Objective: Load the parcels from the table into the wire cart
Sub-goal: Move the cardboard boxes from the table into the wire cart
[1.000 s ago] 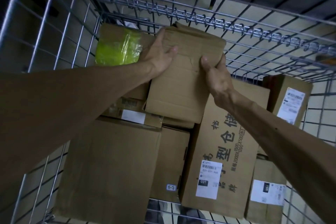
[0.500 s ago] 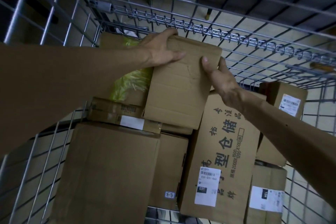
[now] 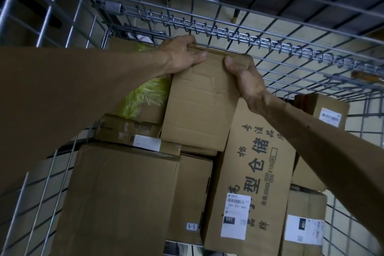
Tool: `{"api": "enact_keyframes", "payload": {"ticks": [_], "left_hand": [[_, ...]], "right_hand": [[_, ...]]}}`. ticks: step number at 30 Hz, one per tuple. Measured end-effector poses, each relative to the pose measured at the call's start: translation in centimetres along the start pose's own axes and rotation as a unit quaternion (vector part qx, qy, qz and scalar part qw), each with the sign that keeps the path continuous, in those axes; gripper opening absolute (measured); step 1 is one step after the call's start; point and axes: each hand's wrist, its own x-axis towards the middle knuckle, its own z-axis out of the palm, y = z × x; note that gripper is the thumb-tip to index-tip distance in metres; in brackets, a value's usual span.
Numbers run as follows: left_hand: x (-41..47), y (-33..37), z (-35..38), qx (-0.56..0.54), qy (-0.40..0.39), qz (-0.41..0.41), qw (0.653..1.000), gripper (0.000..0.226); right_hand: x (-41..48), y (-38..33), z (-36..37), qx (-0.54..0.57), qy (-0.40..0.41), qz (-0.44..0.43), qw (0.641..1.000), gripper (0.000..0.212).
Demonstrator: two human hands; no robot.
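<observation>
Both hands have slid up to the far end of the plain cardboard parcel [image 3: 199, 108] since half a second ago, and the parcel now sits closer to the back wall of the wire cart [image 3: 270, 44], its far edge just short of the spiral-wound rail.

The left hand [image 3: 182, 54] grips the far left corner, fingers curled over the far edge and thumb pressed flat on the upper face. The right hand [image 3: 244, 78] clamps the far right corner, thumb on the upper face and the other fingers wrapped round the side, out of sight.

The parcel lies tilted inside the cart, on top of other boxes. Just under the left wrist, a parcel in yellow-green wrap [image 3: 145, 97] touches its left side. Below that lies a flat taped box with a white label [image 3: 133, 131]. Under the right forearm stands a long box printed with large black characters [image 3: 255, 172], touching the held parcel's right side. Beyond the right forearm is a small box with a barcode label [image 3: 324, 110]. Nearest the viewer, below the left arm, sits a large plain box [image 3: 116, 203].
</observation>
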Motion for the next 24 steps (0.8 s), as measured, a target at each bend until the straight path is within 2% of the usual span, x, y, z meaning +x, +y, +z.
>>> {"api": "enact_keyframes", "payload": {"ticks": [4,7,9,11,13,15,17,20,24], "left_hand": [[0.6,0.3,1.4,0.01,0.011,-0.019,1.0,0.061],[1.5,-0.6,2.3,-0.011,0.04,-0.027,0.999,0.059],[2.1,-1.6,2.7,-0.021,0.046,-0.039,0.998,0.058],[2.4,-1.9,3.1,-0.027,0.042,-0.034,0.998,0.057],[1.6,-1.8,3.8,-0.039,0.045,-0.019,0.998,0.061],[-0.2,-2.0,4.2,-0.052,0.054,0.006,0.997,0.076],[-2.1,-3.0,4.5,0.01,0.08,0.047,0.996,0.082],[-3.3,-4.8,5.5,0.152,0.089,0.089,0.98,0.067],[-3.1,-5.8,7.2,0.221,0.08,0.101,0.967,0.059]], "right_hand": [[0.7,0.4,0.0,0.009,0.011,0.013,1.0,0.063],[1.8,-0.1,0.4,0.013,-0.017,0.018,1.0,0.068],[2.3,-0.7,1.1,-0.022,-0.03,0.017,0.999,0.073],[2.7,-0.9,1.3,-0.049,-0.022,0.03,0.998,0.088],[2.5,-0.7,1.3,-0.067,-0.005,0.027,0.997,0.089],[2.1,-0.1,1.5,-0.092,0.029,0.002,0.995,0.087],[1.2,0.7,2.4,-0.097,0.084,-0.039,0.991,0.083],[-1.0,2.9,4.5,-0.087,0.131,-0.088,0.984,0.061],[-1.9,4.7,5.5,-0.15,0.163,-0.092,0.971,0.055]]}}
